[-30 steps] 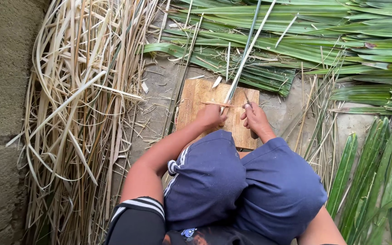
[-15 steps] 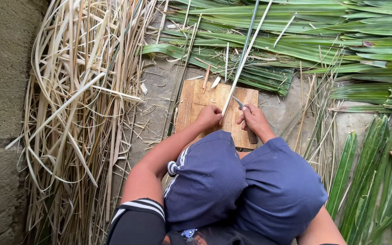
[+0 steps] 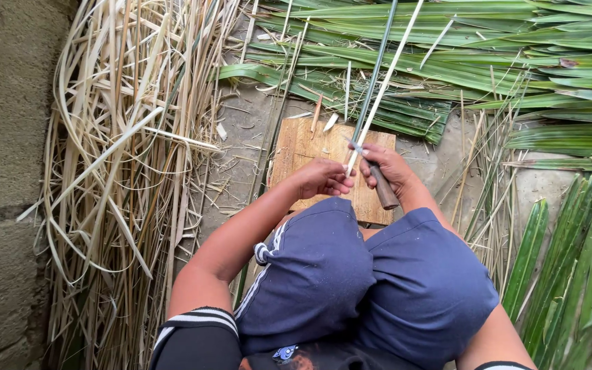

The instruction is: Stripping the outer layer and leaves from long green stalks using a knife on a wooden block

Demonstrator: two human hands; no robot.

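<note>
I look down over my knees in dark blue shorts. My left hand pinches the near end of a long pale leaf strip that runs up and away to the top of the view. My right hand grips a knife with a wooden handle, its blade against the strip just above my left fingers. Both hands hover over a small wooden board lying on the ground. A thin green strip lies alongside the pale one.
A big heap of dried pale leaf strips lies on the left beside a concrete wall. Fresh green palm leaves are piled at the top, and more green leaves lie at the right.
My right hand lifted the knife from the board up to the strip. My left hand raised the strip's end. Another person's hand seen at the right edge half a second ago is gone.
</note>
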